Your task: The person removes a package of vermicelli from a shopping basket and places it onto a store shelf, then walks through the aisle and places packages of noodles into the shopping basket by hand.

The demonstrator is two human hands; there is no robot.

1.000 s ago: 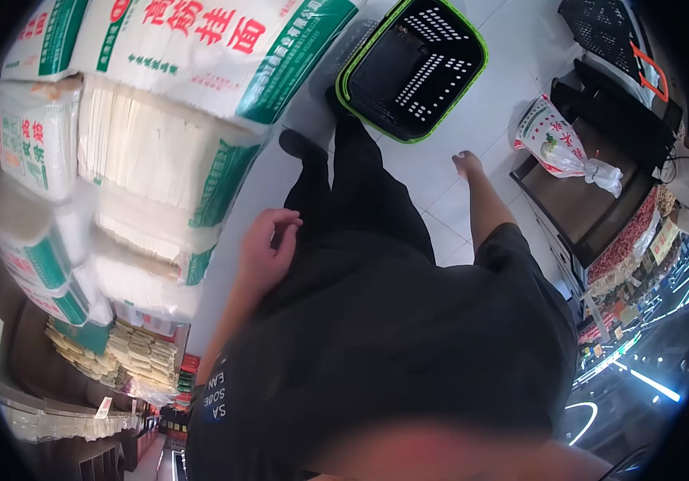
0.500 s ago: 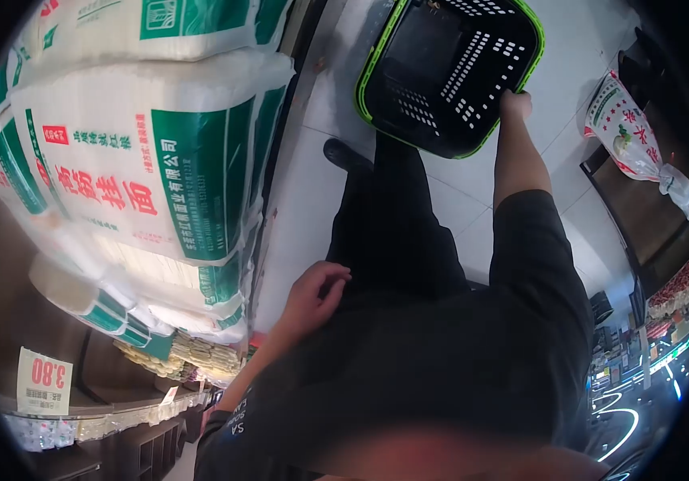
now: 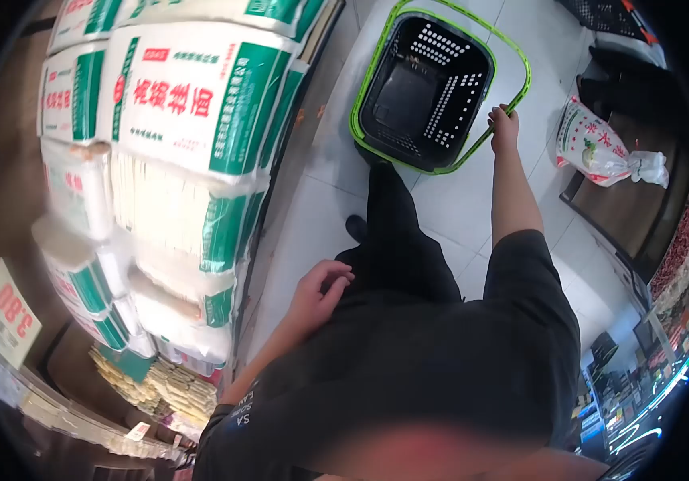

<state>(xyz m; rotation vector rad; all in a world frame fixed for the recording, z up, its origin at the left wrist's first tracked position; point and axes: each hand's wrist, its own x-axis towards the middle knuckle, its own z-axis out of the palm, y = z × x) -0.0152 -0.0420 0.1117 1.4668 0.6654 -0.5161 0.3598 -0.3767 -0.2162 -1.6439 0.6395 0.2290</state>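
Observation:
My right hand, arm stretched forward, is closed around the bright green handle of a black plastic shopping basket. The basket hangs tilted in front of my legs, so its perforated walls and bare inside face me. Its handle stands out to the right of the rim. My left hand hangs by my dark trousers with fingers loosely bent and thumb apart, holding nothing. Large packs of dried noodles, wrapped in clear film with green and red print, are stacked on the shelf left of me.
A price card reading 3.80 stands at lower left, near bundled pale goods. On the right, a printed plastic bag lies by a low brown stand. Another black perforated basket is at upper right. Pale floor tiles lie underfoot.
The basket has swung left and away from my right hand, and its green handle now shows fully. My legs have shifted in a step. The left hand keeps its pose.

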